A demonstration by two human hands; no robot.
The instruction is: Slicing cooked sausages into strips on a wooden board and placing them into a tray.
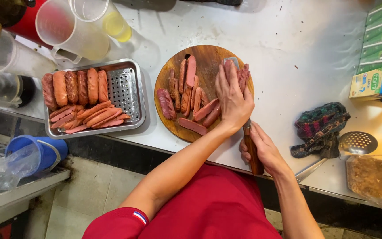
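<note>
Right hand (261,150) gripped the wooden-handled knife (249,141) at the counter's near edge; left hand (233,99) pressed flat on sausages (243,75) on the round cutting board (204,57).

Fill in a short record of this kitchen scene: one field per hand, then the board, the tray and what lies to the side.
left hand: pressing flat on a sausage on the board
right hand: gripping the knife by its wooden handle
cutting board: round, wooden, with sliced sausage halves
tray: metal, perforated, holding whole and halved sausages
to the side: dark cloth, slotted ladle
</note>
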